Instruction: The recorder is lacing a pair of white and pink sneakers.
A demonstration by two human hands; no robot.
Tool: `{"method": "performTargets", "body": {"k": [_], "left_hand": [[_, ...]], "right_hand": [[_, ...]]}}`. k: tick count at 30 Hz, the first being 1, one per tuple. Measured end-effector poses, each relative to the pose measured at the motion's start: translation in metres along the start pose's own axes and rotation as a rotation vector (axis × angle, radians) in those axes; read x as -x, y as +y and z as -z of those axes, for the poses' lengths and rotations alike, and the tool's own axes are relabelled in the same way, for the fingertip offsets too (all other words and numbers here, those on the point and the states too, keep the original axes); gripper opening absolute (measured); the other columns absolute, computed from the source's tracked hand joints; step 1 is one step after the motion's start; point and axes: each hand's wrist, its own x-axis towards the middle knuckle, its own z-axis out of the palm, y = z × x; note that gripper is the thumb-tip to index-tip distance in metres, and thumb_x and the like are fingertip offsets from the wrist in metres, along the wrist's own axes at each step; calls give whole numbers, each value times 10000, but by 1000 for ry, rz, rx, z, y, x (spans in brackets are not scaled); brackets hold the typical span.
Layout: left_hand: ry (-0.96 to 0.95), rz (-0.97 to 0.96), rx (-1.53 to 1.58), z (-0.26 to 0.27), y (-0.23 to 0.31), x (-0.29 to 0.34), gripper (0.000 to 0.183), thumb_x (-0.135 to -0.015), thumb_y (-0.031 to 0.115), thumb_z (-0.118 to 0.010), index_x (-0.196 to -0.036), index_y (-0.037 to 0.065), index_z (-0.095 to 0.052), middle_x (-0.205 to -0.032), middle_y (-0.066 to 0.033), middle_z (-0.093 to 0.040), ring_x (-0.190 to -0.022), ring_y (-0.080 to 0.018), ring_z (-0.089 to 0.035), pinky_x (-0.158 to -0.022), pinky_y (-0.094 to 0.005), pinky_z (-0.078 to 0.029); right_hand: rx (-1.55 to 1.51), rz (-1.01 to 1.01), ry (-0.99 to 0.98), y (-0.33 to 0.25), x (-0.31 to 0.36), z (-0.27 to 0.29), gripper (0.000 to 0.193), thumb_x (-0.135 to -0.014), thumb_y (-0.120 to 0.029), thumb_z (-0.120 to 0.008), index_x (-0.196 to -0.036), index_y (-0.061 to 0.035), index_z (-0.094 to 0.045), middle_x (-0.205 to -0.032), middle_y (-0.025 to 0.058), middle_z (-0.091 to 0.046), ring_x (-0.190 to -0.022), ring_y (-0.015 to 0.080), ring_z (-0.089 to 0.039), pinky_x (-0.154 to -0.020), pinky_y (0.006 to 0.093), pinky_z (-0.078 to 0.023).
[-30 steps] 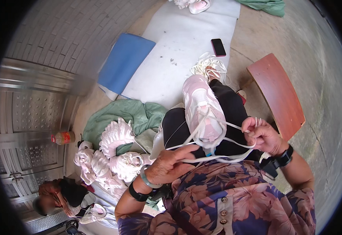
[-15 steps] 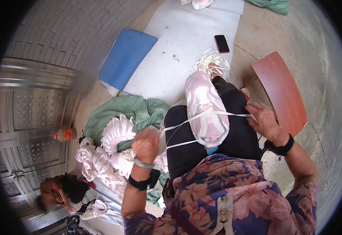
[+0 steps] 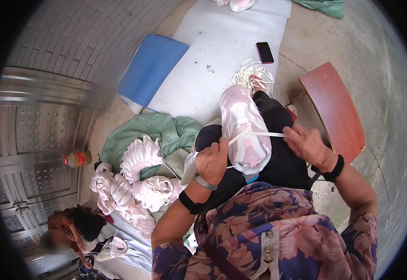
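Observation:
Across my lap lies a pink and white sneaker [image 3: 246,112], its toe pointing away from me and its heel toward my body. A white shoelace [image 3: 265,134] runs out to both sides from the shoe's front. My left hand [image 3: 212,161] is closed on the lace's left part, close beside the shoe. To the right of the shoe, my right hand [image 3: 307,145] pinches the other part, which is drawn straight. Another stretch of lace shows low beside my left hand, partly hidden by it.
Several pink and white sneakers [image 3: 140,161] are heaped at left on green cloth [image 3: 166,129]. Ahead, a bundle of white laces [image 3: 249,73] lies near a phone [image 3: 264,52] on a pale mat [image 3: 203,51]. A reddish wooden stool [image 3: 336,109] stands right. Another person [image 3: 80,228] sits lower left.
My left hand has moved right, up against the shoe, and the lace on that side is shorter. My right hand has shifted slightly inward, still pinching the lace.

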Motion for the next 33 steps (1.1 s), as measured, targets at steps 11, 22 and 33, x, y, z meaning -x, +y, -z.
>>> {"method": "performTargets", "body": {"k": [11,22,33], "left_hand": [[113,-47,-30,27,-83,64,113,-707,12,-550,-803,65,-577,-639,-94,-539,-556,-253,-558,-482,-359,-448],[35,147,-567,103,-254,171,116,-757,41,-541,-857,87,-578,-654,-107,-559,-593,-290,-571,-506,-406,-455],[207,645,-485,182,-357,173,207,-822,141,-524,-996,92,-626,-691,-208,-572,-644,-385,-588,-545,-481,-435]], "right_hand": [[358,-12,-67,97,83,87,245,-707,1,-569,-949,-37,-559,-749,106,-541,-614,281,-579,-534,349,-483],[758,-266,-34,210,182,223,253,-730,19,-555,-976,-39,-554,-887,144,-564,-750,323,-566,-652,392,-466],[435,-604,422,305,199,344,346,-934,-197,-446,-1218,-13,-514,-1069,136,-609,-954,229,-592,-802,323,-480]]}}
